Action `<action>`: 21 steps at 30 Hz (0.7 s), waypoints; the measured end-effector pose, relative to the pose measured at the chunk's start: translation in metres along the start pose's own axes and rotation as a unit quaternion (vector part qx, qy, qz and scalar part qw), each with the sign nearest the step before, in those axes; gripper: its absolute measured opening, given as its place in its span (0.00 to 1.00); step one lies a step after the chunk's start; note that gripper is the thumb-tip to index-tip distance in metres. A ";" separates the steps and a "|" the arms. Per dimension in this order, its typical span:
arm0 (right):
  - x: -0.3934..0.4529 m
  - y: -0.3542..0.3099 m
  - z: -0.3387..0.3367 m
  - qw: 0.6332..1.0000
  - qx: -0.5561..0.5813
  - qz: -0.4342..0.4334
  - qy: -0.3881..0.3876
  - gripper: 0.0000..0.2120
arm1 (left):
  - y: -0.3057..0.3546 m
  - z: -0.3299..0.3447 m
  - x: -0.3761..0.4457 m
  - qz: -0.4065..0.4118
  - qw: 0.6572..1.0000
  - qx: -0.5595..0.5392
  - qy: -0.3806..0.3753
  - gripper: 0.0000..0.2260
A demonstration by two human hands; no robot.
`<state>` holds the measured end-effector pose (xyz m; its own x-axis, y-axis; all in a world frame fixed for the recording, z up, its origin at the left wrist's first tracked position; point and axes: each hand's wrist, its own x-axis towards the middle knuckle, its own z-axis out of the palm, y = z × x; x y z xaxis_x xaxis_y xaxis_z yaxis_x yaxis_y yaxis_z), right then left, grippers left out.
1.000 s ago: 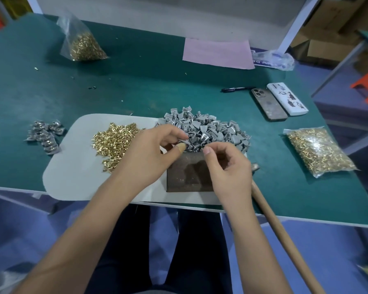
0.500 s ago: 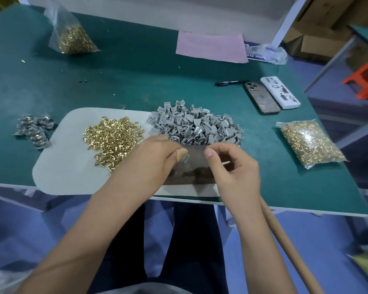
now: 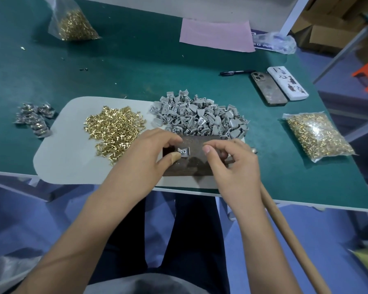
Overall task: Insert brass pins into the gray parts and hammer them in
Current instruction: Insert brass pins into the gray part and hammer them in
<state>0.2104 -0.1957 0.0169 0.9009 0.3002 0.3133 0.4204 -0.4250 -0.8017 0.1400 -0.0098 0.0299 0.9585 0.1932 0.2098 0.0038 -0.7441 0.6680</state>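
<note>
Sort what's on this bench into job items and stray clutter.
Job: gray part in left hand, right hand, metal block, gray parts pile, loose brass pins, hammer handle.
Clutter: two phones, pen, pink sheet.

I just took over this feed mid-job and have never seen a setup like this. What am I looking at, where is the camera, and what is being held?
There is no machine here: a person works with bare hands, and the single camera sits on their head, looking down at a green table. On a pale mat lie a loose pile of brass pins and a heap of gray parts. The left hand pinches one gray part over a dark metal block. The right hand hovers beside it, fingers curled; whether it holds a pin I cannot tell. A wooden hammer handle leans at the right. Bags of pins, two phones and a pen lie further off.
</note>
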 end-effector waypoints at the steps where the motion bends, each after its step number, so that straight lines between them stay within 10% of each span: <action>1: 0.001 -0.002 0.001 1.000 -0.007 -0.009 -0.008 0.03 | 0.001 0.000 0.000 -0.004 1.000 0.000 0.002 0.11; 21: 0.015 -0.031 0.013 0.970 -0.184 -0.111 -0.114 0.04 | -0.003 0.006 0.001 -0.017 0.999 -0.018 0.045 0.04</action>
<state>0.2091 -0.1668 0.0393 0.7546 0.5823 0.3024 0.6486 -0.5923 -0.4781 0.1427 -0.0113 0.0238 0.9281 0.2758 0.2499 0.0233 -0.7132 0.7006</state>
